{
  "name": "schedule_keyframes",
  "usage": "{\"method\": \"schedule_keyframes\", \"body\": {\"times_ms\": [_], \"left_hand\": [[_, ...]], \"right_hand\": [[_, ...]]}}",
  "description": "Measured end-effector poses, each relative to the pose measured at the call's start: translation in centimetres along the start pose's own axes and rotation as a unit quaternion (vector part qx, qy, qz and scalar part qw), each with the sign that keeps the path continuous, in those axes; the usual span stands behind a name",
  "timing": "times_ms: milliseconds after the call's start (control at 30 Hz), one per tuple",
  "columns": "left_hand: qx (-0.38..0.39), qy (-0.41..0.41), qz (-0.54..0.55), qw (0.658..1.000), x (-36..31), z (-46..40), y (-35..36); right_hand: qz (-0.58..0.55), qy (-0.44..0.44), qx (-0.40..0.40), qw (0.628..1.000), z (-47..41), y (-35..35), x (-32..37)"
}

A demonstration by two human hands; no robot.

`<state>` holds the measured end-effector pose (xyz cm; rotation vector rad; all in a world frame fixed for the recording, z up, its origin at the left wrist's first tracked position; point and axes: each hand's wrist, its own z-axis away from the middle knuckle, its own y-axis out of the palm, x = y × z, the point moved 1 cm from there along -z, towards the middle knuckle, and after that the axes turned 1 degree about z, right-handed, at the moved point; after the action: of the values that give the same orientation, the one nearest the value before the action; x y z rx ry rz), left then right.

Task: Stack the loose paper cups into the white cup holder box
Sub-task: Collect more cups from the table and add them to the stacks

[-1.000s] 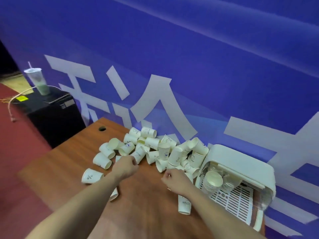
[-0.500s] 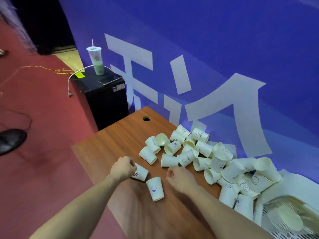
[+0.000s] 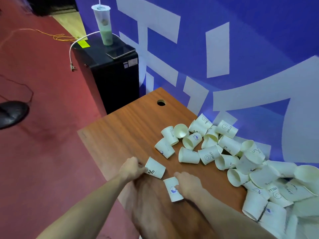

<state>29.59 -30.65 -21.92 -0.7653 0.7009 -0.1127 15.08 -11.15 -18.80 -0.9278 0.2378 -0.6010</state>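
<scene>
My two hands are on the bench (image 3: 124, 128), each at one stray paper cup lying on its side near the front edge. My left hand (image 3: 132, 168) is curled, fingertips pinching the base end of the cup with the percent mark (image 3: 155, 167). My right hand (image 3: 188, 184) rests over the cup with the blue print (image 3: 173, 189), fingers bent against its side; I cannot tell whether they truly grip it.

Beyond these two, the pile of cups (image 3: 224, 152) runs along the blue wall (image 3: 259, 40) toward the right. I count about fifteen separate cups in the nearer, clearer part; farther right they overlap and blur, so a full count fails there. The picture's right and bottom edges cut the heap off, and I cannot make out the white cup holder box anywhere in view.

The bench's left half is bare wood, with one round cable hole (image 3: 161, 102) near the back. Its left and front edges drop to red floor (image 3: 43, 135). Behind stands one black cabinet (image 3: 114, 75) carrying one tall plastic drink cup (image 3: 103, 25) and one flat tablet (image 3: 120, 51).
</scene>
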Motion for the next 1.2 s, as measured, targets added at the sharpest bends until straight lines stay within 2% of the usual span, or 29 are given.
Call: {"method": "schedule_keyframes", "body": {"times_ms": [233,500,833,1200], "left_hand": [[0.011,0.004,-0.032,0.999,-0.8,-0.9,1.0],[-0.039,0.099,-0.140,0.984,-7.7,2.4,-0.4],[-0.056,0.280,-0.236,0.929,-20.6,8.5,4.7],[0.006,0.454,-0.318,0.832,-35.0,18.7,19.0]], "right_hand": [[-0.016,0.015,-0.018,1.000,0.2,-0.7,-0.8],[-0.023,0.032,-0.096,0.995,4.5,-3.5,-3.9],[-0.097,0.112,-0.189,0.971,15.8,-3.2,-13.0],[-0.142,0.227,-0.237,0.934,30.8,3.5,-25.5]]}}
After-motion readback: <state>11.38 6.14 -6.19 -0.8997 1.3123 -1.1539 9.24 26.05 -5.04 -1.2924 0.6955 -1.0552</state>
